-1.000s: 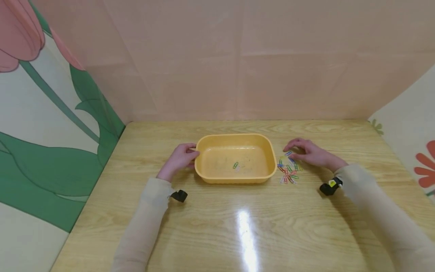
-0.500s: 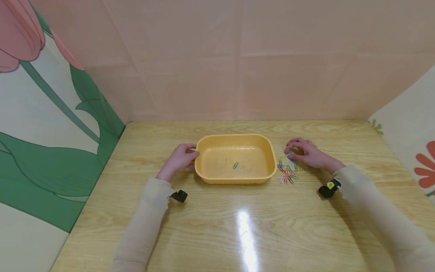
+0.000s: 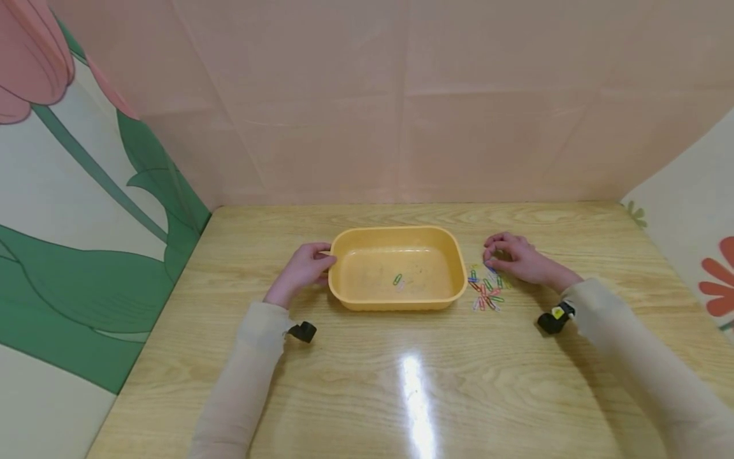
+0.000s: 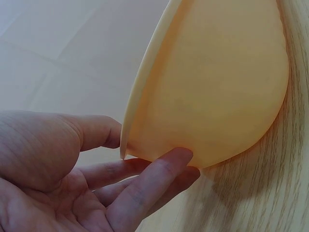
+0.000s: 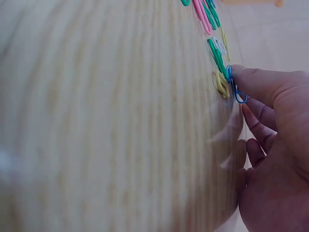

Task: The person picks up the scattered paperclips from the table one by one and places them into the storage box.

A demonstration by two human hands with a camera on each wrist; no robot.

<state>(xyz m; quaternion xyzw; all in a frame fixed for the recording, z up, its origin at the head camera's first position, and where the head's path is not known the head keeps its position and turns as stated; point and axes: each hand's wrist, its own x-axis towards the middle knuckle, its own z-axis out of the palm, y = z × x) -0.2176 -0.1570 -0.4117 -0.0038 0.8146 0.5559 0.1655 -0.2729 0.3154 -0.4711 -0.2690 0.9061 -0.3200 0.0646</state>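
Note:
A yellow plastic basin [image 3: 395, 306] stands on the table, a green paper clip [image 3: 397, 279] and a paler clip on its floor. My left hand [image 3: 304, 264] grips its left end; in the left wrist view the thumb lies at the rim [image 4: 140, 92] and the fingers are against the outer wall. Right of the basin lies a loose pile of coloured paper clips [image 3: 486, 294]. My right hand [image 3: 523, 260] is at the pile's far side, thumb and fingertips together at a blue paper clip [image 5: 240, 96]. In the right wrist view, green and yellow clips lie beside the thumb.
The wood-grain table [image 3: 344, 382] ends at a pink wall covering [image 3: 401, 127] behind the basin. Flower-patterned panels [image 3: 86, 268] stand at the left and right sides. A small black device [image 3: 553, 320] sits at each wrist.
My right hand has shifted slightly right, and its thumb and fingertips have closed over a blue clip that showed between them earlier. The left hand and basin stay put.

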